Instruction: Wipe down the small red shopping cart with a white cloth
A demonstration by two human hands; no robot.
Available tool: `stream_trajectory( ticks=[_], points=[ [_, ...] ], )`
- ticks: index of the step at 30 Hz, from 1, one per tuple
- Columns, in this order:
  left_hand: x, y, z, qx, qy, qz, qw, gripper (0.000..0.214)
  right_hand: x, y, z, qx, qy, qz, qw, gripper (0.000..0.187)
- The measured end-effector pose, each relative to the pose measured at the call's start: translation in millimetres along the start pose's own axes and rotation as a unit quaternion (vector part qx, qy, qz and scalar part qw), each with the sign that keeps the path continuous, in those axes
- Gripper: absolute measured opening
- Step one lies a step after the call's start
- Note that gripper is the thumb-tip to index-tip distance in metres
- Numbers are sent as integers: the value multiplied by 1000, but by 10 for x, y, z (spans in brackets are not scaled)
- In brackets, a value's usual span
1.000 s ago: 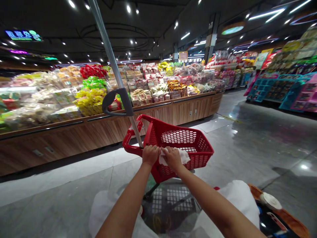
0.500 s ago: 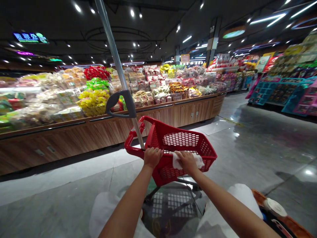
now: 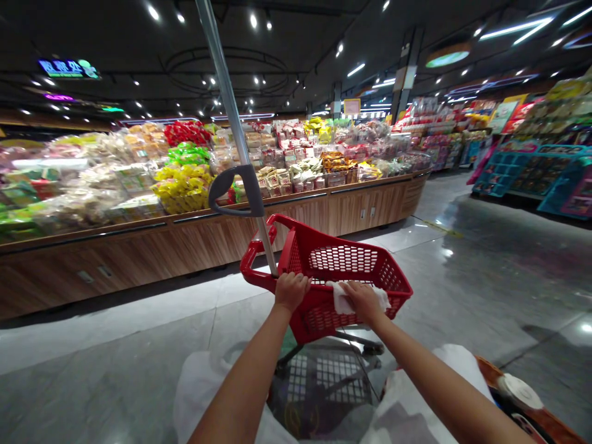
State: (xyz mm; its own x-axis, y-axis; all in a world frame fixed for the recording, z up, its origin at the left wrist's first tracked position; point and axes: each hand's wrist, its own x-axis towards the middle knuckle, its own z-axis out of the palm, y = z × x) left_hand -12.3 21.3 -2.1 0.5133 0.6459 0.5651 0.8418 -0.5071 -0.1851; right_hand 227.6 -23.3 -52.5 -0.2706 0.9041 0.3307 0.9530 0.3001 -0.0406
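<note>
A red shopping cart (image 3: pixel 342 246) with perforated sides stands in front of me. My left hand (image 3: pixel 291 290) is wrapped over its near rim, close to the base of a metal pole (image 3: pixel 230 98) with a grey loop handle (image 3: pixel 238 191). Further along that rim, my right hand (image 3: pixel 361 300) presses a white cloth (image 3: pixel 342 300) against the top edge and near side. Part of the cloth is hidden under my fingers. The inside of the basket is partly visible.
Beyond the cart runs a long wooden display counter (image 3: pixel 222 242) heaped with packaged goods. Blue racks (image 3: pixel 513 172) stand at the right. An orange basket (image 3: pixel 490 373) with items in it sits at lower right, beside my leg. The floor (image 3: pixel 139 376) is grey and glossy.
The view has turned slightly left, so the scene sits a little further right. Both hands keep their places on the cart's rim, with the cloth still under my right hand.
</note>
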Motion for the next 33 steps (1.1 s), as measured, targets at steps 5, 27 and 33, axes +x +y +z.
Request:
stream_trajectory(
  ticks=[5,27,33],
  points=[
    [27,47,35,-13,15,-12,1000,38,57,-142,46,17,38,20,999,33],
    [-310,-1178,-573,-44,167,31,984,35,-75,103,190,39,154,-14,987,44],
    [-41,-1004,-333,-150,120,-82,978,41,472,-819,118,119,228,-29,966,47]
  ],
)
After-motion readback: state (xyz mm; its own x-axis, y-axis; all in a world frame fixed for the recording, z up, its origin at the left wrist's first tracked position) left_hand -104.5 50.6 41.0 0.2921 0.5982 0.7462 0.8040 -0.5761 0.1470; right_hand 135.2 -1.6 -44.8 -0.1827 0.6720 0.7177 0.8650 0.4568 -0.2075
